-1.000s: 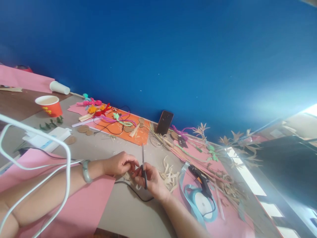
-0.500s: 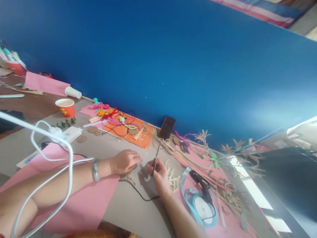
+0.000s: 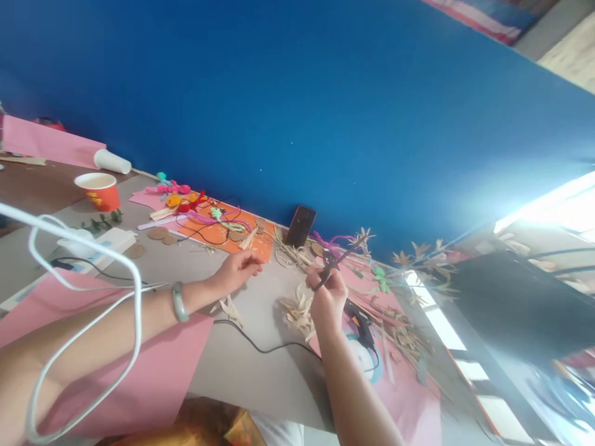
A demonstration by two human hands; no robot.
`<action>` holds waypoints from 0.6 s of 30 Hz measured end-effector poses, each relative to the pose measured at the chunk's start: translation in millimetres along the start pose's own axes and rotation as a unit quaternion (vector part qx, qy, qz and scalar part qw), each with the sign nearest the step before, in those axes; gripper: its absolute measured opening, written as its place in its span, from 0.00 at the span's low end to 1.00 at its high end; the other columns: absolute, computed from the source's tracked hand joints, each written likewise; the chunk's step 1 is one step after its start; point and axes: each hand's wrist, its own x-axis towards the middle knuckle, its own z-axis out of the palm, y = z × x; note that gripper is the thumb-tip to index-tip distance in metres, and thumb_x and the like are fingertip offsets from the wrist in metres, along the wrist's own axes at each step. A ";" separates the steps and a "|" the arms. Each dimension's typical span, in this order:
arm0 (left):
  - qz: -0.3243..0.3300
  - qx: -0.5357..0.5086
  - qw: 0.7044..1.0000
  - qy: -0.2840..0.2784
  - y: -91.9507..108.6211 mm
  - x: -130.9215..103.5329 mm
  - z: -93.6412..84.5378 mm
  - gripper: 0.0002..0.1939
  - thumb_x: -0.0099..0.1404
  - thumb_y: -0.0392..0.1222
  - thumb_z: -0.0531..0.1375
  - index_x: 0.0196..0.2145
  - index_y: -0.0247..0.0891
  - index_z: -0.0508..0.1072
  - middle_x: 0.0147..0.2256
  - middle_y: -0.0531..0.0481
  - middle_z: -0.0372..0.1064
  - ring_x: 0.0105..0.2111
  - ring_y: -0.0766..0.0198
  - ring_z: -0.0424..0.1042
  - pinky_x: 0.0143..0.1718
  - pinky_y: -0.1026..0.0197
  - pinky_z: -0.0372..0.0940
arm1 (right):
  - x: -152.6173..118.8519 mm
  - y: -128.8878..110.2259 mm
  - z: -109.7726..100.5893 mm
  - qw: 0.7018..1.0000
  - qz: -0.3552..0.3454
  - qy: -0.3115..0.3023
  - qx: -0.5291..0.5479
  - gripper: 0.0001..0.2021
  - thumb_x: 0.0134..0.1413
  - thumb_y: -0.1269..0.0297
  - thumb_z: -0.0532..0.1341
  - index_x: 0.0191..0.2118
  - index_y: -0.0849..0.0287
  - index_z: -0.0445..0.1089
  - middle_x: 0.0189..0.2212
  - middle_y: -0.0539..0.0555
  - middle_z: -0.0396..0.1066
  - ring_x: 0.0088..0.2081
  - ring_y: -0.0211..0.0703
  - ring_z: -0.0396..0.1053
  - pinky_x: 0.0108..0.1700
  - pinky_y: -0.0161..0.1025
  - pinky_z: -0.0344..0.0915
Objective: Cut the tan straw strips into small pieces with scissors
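My right hand [image 3: 329, 297] is closed around the handles of dark scissors [image 3: 343, 255], whose blades point up and to the right. It is raised above the right part of the table, over the pink sheet's edge. My left hand [image 3: 239, 271], with a bangle [image 3: 179, 301] on its wrist, hovers over the grey tabletop with thumb and fingers drawn together. Whatever it pinches, if anything, is hidden. Below it lie a few pale dried-leaf pieces [image 3: 229, 311]. Between the hands, lower down, sits a heap of pale curled strips [image 3: 297, 311].
A phone [image 3: 300, 225] leans on the blue wall [image 3: 297, 111]. A glue gun [image 3: 361, 325] lies right of my right forearm, beside a ribbon roll [image 3: 365, 358]. Craft wires cover an orange sheet [image 3: 263, 241]. A paper cup [image 3: 103, 197] stands left. White cable [image 3: 137, 303] loops over my left forearm.
My right hand has moved right and up with the scissors, which now point right. My left hand has lifted slightly, its fingers more curled. The view has shifted right.
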 end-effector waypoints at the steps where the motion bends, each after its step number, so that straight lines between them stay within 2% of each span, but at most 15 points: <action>1: 0.027 0.033 0.999 -0.012 -5.1 -5.4 3.8 0.10 0.58 0.40 0.57 0.38 0.35 0.71 0.33 0.48 0.73 0.32 0.65 0.71 0.30 0.65 0.65 | 7.2 -7.1 -6.9 1.000 0.000 -0.011 -0.028 0.11 0.43 0.58 0.65 0.25 0.58 0.66 0.20 0.47 0.66 0.22 0.35 0.61 0.28 0.35 0.60; 4: 0.092 0.136 0.986 -0.023 -18.2 -18.0 8.5 0.09 0.61 0.38 0.54 0.37 0.36 0.72 0.34 0.49 0.73 0.32 0.65 0.70 0.28 0.66 0.64 | 22.5 -24.1 -26.9 0.984 0.004 -0.126 -0.125 0.12 0.43 0.56 0.65 0.27 0.60 0.72 0.21 0.50 0.70 0.25 0.39 0.65 0.30 0.37 0.62; 7: 0.169 0.204 0.964 -0.030 -26.1 -20.7 4.8 0.10 0.63 0.37 0.52 0.38 0.37 0.72 0.34 0.49 0.74 0.33 0.65 0.71 0.32 0.65 0.65 | 23.8 -30.2 -39.8 0.937 -0.021 -0.240 -0.255 0.11 0.45 0.56 0.64 0.28 0.60 0.74 0.25 0.52 0.73 0.29 0.41 0.67 0.33 0.38 0.63; 9: 0.237 0.245 0.940 -0.033 -28.8 -20.2 2.0 0.10 0.64 0.36 0.51 0.38 0.36 0.71 0.35 0.47 0.74 0.35 0.64 0.71 0.37 0.62 0.65 | 18.0 -28.3 -43.2 0.901 -0.043 -0.281 -0.327 0.10 0.47 0.57 0.62 0.28 0.59 0.74 0.25 0.52 0.73 0.29 0.41 0.67 0.34 0.38 0.62; 13: 0.349 0.318 0.878 -0.078 -31.8 -22.0 2.7 0.09 0.65 0.35 0.52 0.38 0.36 0.71 0.34 0.47 0.74 0.35 0.61 0.72 0.41 0.58 0.63 | 2.1 -16.3 -43.6 0.862 -0.074 -0.322 -0.384 0.08 0.49 0.60 0.60 0.26 0.59 0.71 0.24 0.51 0.71 0.27 0.40 0.65 0.31 0.36 0.60; 18: 0.346 0.339 0.868 -0.110 -32.6 -24.1 4.3 0.10 0.64 0.33 0.51 0.39 0.36 0.70 0.35 0.47 0.74 0.36 0.61 0.72 0.41 0.59 0.61 | -7.8 -1.2 -45.7 0.835 -0.112 -0.306 -0.443 0.09 0.48 0.62 0.58 0.22 0.58 0.64 0.21 0.51 0.67 0.26 0.40 0.63 0.30 0.35 0.57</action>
